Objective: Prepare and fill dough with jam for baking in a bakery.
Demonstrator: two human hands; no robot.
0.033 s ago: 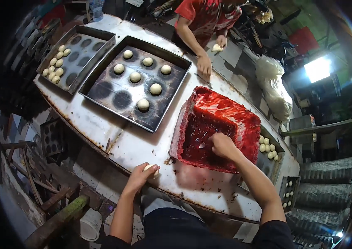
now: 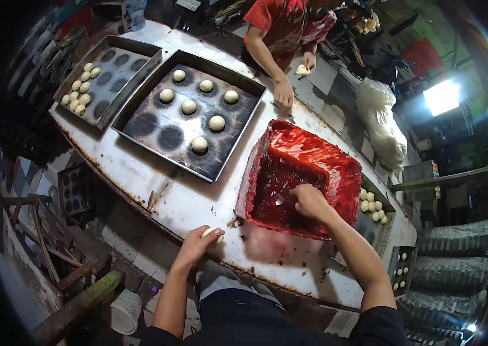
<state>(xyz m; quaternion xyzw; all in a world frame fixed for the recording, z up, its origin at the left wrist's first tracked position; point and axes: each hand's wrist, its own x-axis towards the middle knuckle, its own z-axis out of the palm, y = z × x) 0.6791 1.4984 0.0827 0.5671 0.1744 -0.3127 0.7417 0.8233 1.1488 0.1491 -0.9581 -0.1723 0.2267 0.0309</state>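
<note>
My left hand [image 2: 198, 247] is closed around a pale piece of dough [image 2: 212, 234] at the table's near edge, with the thumb lying over it. Inside a box smeared with red jam [image 2: 345, 167], my right hand [image 2: 308, 202] is closed, knuckles up. A small shiny spoon tip [image 2: 280, 201] shows just left of those fingers, in the dark red filling [image 2: 270, 179]; its handle is hidden by the hand. To the left of the box lies a dark metal baking tray [image 2: 160, 124] with several round dough balls [image 2: 188, 106] spaced apart.
A second tray [image 2: 131, 81] at the far left holds several dough balls bunched together. Another tray with dough balls [image 2: 373, 206] sits partly behind the box. Across the table, a person in red [image 2: 281, 34] holds a piece of dough [image 2: 303, 70], the other hand at the table edge.
</note>
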